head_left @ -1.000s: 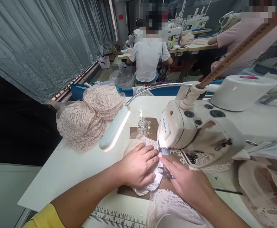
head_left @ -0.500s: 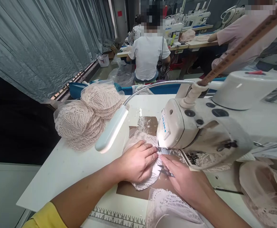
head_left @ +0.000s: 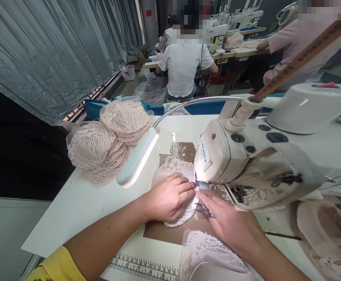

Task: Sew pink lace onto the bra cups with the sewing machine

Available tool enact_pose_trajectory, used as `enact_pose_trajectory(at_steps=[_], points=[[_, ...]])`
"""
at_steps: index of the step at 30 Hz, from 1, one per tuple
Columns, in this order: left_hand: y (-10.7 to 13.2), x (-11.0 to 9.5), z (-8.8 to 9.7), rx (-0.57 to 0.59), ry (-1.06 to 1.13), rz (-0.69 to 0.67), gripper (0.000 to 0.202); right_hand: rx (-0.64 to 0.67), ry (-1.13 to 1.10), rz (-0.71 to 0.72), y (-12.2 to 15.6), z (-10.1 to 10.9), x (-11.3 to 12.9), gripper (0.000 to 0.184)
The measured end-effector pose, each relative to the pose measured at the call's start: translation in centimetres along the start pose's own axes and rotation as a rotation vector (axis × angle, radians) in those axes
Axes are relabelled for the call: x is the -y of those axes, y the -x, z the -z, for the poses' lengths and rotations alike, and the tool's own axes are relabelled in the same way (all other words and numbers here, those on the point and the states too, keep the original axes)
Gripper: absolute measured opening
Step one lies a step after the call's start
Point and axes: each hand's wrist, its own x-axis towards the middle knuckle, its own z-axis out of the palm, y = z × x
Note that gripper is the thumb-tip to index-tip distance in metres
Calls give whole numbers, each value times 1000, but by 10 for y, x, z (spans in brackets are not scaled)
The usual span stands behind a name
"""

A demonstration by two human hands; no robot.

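My left hand [head_left: 169,197] lies flat, fingers together, pressing a white lace piece [head_left: 178,168] onto the bed of a white sewing machine [head_left: 246,156], its fingertips right by the needle area. My right hand [head_left: 229,224] rests palm down just right of it, on the same lace, with small thread snips [head_left: 204,210] tucked under its fingers. More lace [head_left: 211,253] trails from under my right wrist toward me.
A stack of beige lace cups [head_left: 109,136] sits at the table's left. A gooseneck lamp [head_left: 137,158] hangs over the work. A printed ruler [head_left: 141,267] runs along the near edge. Other people sit at machines behind, and a curtain lines the left.
The lace piece has fed away from me under the machine head. Both hands have slid slightly forward with it.
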Motion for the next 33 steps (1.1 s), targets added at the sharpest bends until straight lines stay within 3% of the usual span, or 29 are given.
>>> enact_pose_trajectory(at_steps=[7, 17, 28, 33], points=[[-2, 2, 1, 8, -32, 37, 36, 28, 39, -67, -2, 1, 3, 60], [1, 0, -4, -2, -9, 48, 36, -42, 15, -40, 6, -11, 1, 57], [-4, -4, -9, 14, -62, 174, 39, 14, 138, -101, 2, -10, 7, 60], [-3, -8, -8, 28, -53, 259, 40, 36, 81, -108, 0, -6, 5, 57]])
